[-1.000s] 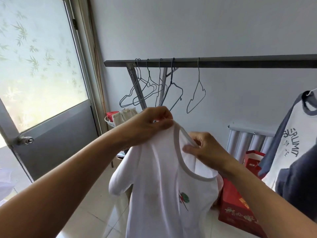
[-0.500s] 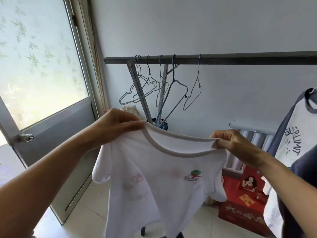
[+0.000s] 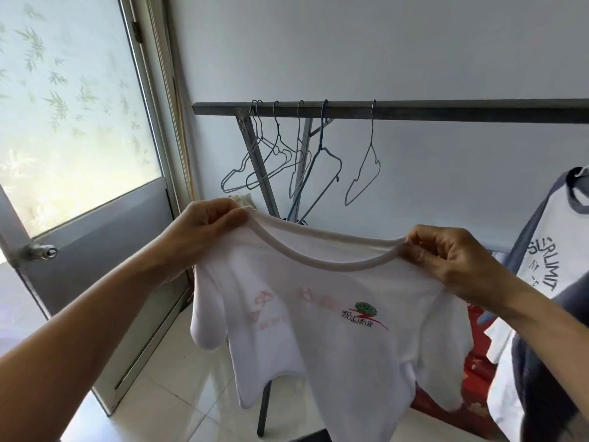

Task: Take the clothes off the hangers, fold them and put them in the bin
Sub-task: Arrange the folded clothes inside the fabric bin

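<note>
A white T-shirt (image 3: 334, 339) with a small green-and-red logo hangs spread out in front of me, off any hanger. My left hand (image 3: 204, 231) pinches its left shoulder by the collar. My right hand (image 3: 452, 253) pinches the right shoulder. Behind it, several bare wire hangers (image 3: 287, 164) hang on a dark metal rail (image 3: 446, 111). At the right edge a white shirt with grey raglan sleeves and printed letters (image 3: 551, 250) hangs from the rail, with a dark garment (image 3: 548, 362) below it. No bin is in view.
A grey door with a frosted pane (image 3: 73, 122) and a round knob (image 3: 39, 252) stands at the left. The rack's slanted leg (image 3: 261, 173) runs down behind the shirt. A red box (image 3: 475, 374) sits on the pale tiled floor (image 3: 178, 397) at the right.
My hands have moved apart and stretched the white T-shirt out flat by its shoulders; one second ago they held it bunched together near the collar.
</note>
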{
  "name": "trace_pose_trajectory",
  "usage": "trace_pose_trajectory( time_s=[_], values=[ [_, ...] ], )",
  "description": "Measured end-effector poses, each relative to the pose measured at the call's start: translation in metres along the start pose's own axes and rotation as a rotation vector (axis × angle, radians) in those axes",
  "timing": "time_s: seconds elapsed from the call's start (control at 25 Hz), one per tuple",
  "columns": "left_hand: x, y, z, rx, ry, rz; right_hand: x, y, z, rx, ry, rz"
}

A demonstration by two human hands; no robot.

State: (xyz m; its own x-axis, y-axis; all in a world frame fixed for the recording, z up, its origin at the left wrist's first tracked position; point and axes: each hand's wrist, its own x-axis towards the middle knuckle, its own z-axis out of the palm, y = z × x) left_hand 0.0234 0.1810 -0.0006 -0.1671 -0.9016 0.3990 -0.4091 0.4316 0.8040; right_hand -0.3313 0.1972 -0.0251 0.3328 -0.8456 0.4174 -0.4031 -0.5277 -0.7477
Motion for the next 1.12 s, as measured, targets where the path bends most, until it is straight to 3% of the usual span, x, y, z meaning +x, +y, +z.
trace_pose_trajectory(
  time_s=[0.12, 0.2, 0.28, 0.44, 0.72, 0.96, 1.12],
  values=[
    [-0.006, 0.004, -0.001, -0.081, -0.007, 0.004, -0.002, -0.006, 0.000, 0.058, 0.122, -0.056],
    [-0.011, 0.002, -0.002, -0.117, -0.021, -0.042, -0.006, -0.004, 0.000, 0.184, 0.165, -0.007],
    [-0.016, -0.004, 0.003, -0.042, -0.011, -0.089, -0.012, 0.001, 0.010, 0.155, 0.187, 0.045],
    [-0.035, -0.012, 0.036, -0.171, 0.177, -0.167, -0.021, 0.011, 0.038, 0.129, 0.381, 0.122],
    [-0.054, -0.033, 0.087, -0.307, 0.345, -0.413, -0.021, 0.014, 0.067, 0.045, 0.494, 0.363],
    [-0.060, -0.018, 0.146, -0.390, 0.248, -0.325, -0.014, -0.001, 0.126, 0.233, 0.425, 0.377],
    [-0.061, -0.016, 0.151, -0.407, 0.220, -0.254, -0.013, -0.015, 0.137, 0.215, 0.415, 0.345]
  ],
)
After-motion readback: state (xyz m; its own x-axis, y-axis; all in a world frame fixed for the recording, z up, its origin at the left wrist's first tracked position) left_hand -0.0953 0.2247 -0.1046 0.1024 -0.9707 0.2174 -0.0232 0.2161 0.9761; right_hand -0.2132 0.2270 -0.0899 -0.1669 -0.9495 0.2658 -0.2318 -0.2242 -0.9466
